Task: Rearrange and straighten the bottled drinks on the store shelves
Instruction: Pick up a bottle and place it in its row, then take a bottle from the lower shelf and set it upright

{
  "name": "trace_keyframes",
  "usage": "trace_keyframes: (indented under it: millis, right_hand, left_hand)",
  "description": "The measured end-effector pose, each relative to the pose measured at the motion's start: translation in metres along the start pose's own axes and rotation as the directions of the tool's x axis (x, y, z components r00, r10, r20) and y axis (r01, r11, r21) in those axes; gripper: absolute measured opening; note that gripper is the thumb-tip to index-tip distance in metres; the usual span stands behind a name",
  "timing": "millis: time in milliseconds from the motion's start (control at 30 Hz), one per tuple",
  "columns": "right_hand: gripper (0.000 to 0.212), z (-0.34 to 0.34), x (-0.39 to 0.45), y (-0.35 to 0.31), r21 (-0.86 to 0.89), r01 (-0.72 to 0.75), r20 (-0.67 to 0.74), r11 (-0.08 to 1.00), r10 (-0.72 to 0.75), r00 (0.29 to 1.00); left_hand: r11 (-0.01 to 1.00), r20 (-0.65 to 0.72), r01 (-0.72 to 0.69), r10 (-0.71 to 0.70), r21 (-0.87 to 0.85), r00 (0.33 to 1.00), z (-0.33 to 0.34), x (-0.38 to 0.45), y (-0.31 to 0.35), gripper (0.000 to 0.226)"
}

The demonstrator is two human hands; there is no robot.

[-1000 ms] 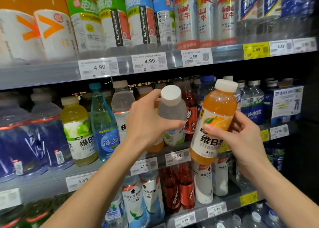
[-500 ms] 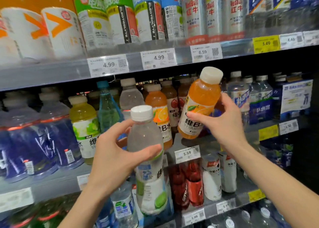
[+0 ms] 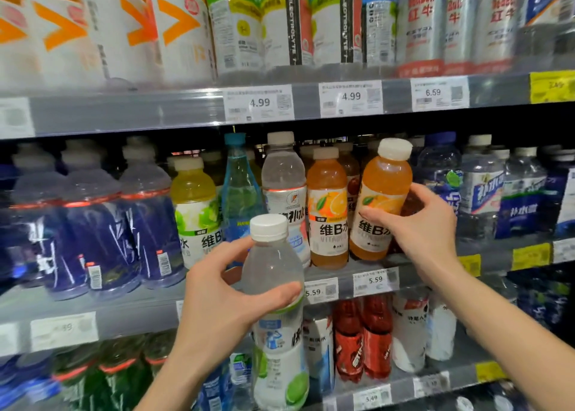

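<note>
1. The left hand (image 3: 217,298) grasps a clear bottle (image 3: 277,317) with a white cap, held upright, near, in front of the middle shelf (image 3: 130,314).
2. The right hand (image 3: 426,233) grasps an orange bottle (image 3: 381,199), tilted slightly at the shelf's front edge, just right of another orange bottle (image 3: 327,211).

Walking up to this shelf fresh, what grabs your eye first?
Two hands with bottles: the left hand grips a clear white-capped plastic bottle in front of the shelves, while the right hand holds an orange vitamin-drink bottle, tilted, at the middle shelf.
</note>
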State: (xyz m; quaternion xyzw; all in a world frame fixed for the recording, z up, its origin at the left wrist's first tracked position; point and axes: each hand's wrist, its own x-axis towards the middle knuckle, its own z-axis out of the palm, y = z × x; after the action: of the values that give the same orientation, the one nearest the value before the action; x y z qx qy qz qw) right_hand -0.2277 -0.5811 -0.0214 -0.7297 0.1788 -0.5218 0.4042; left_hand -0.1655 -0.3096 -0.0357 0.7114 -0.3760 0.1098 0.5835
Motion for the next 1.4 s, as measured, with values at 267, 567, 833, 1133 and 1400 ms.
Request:
trace_keyframes:
  millis: [267,567,833,1133,1400]
  right_hand:
    - [0.074,0.018,0.009,0.001,-0.036,-0.036,0.000,0.999,0.036,0.999]
    - [0.065,0.016,0.002,-0.001,-0.153,0.029,0.053,0.988,-0.021,0.998]
    - [0.041,0.018,-0.078,-0.033,0.005,0.242,0.225,0.970,-0.237,0.945]
    - [0.074,0.047,-0.122,-0.082,0.368,-0.104,0.698,0.924,-0.200,0.687]
    - [0.074,0.071,-0.154,-0.090,0.389,-0.021,0.617,0.921,-0.243,0.748]
  left_hand:
    - [1.000,-0.011,0.015,-0.015,-0.020,1.000,-0.002,-0.003,-0.005,0.060]
    - [0.999,-0.067,0.037,-0.039,-0.037,0.997,-0.006,0.000,0.007,0.056]
    - [0.998,-0.071,0.028,-0.031,-0.048,0.997,-0.017,-0.004,0.021,0.048]
    - [0.998,-0.019,0.031,-0.032,-0.059,0.999,-0.041,-0.019,0.028,0.046]
    - [0.991,0.249,0.112,-0.090,-0.078,0.964,-0.081,-0.044,0.014,0.051]
